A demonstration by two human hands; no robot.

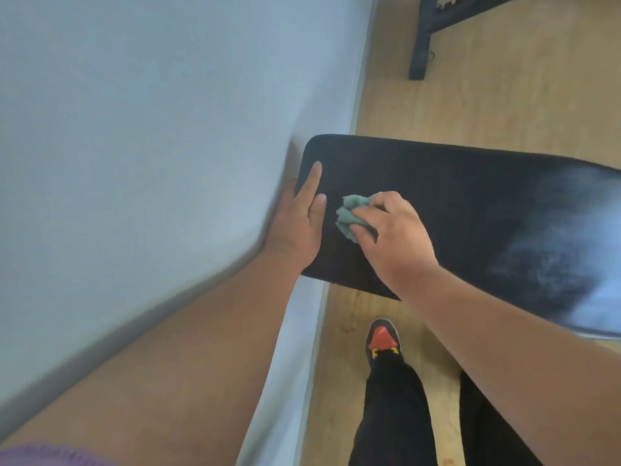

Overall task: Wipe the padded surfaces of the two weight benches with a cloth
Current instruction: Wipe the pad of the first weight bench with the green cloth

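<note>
On black bench pad (pixel 453 203), near its wall-side end: right hand (pixel 393 237), fingers curled round bunched green cloth (pixel 351 215), pressing it down. Beside cloth, left hand (pixel 299 220), fingers straight, flat over pad's end. No readable writing anywhere.

Teal cloth (pixel 353 215), black bench pad (pixel 470 203), pale-blue wall (pixel 151 129).

left hand (pixel 300 219) lies flat, fingers straight, arm reaching far along the left; right hand (pixel 389 230) curled, fingers bunched, just right.
</note>
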